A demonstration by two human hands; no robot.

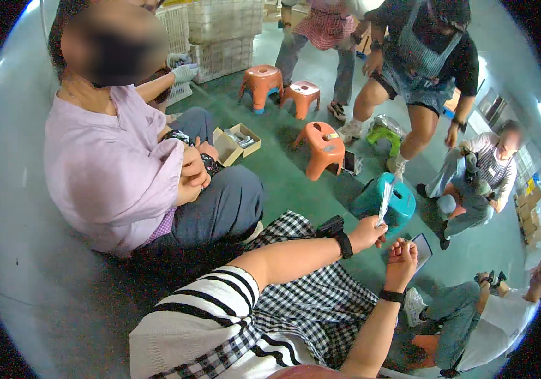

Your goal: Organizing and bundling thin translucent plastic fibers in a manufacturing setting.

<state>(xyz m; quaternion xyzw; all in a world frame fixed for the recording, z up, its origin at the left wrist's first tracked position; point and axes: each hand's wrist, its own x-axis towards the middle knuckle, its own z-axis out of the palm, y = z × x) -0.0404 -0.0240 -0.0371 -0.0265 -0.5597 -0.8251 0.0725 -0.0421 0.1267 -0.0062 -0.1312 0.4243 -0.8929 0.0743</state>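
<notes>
My left hand [365, 234] is closed around the lower end of a slim silvery-white packet [384, 203], which points up and away from me. Its exact contents are too small to make out. Close beside it on the right, my right hand [402, 259] has its fingers curled in a pinch. A flat white card with a dark blue edge [423, 251] sticks out beside those fingers and appears held by them. Both hands are above my lap, over a black-and-white checked apron [321, 271]. A teal stool [389, 201] stands just beyond the packet.
A masked person [112, 170] sits close at my left. An open cardboard box [237, 145] lies on the green floor past their knees. Orange stools [322, 150], a green stool [385, 131] and stacked white crates [223, 41] stand farther off. Other people stand ahead and sit at right.
</notes>
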